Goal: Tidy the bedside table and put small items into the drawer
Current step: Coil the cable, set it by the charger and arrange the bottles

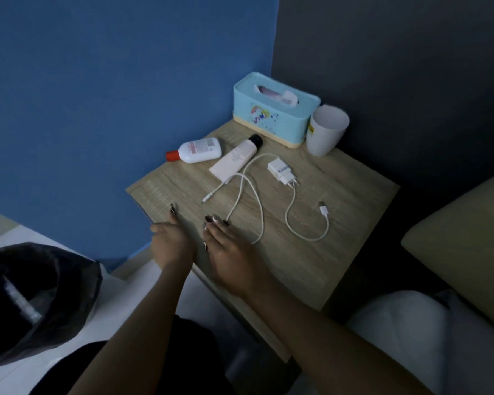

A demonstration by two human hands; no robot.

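On the wooden bedside table (340,223) lie a white charger plug (281,171) with its looping white cable (305,232), a pale tube with a black cap (236,158) and a white bottle with a red cap (198,151). A thinner white cable (240,195) crosses the middle. My left hand (171,240) hangs at the table's left front edge, fingers apart, holding nothing. My right hand (228,246) rests flat on the tabletop beside it, fingertips at the thin cable's near end. No drawer shows from here.
A light-blue tissue box (271,118) and a white cup (327,131) stand at the back by the dark wall. A black bin bag (35,297) sits on the floor at left. A bed with a pillow (428,334) borders the table on the right.
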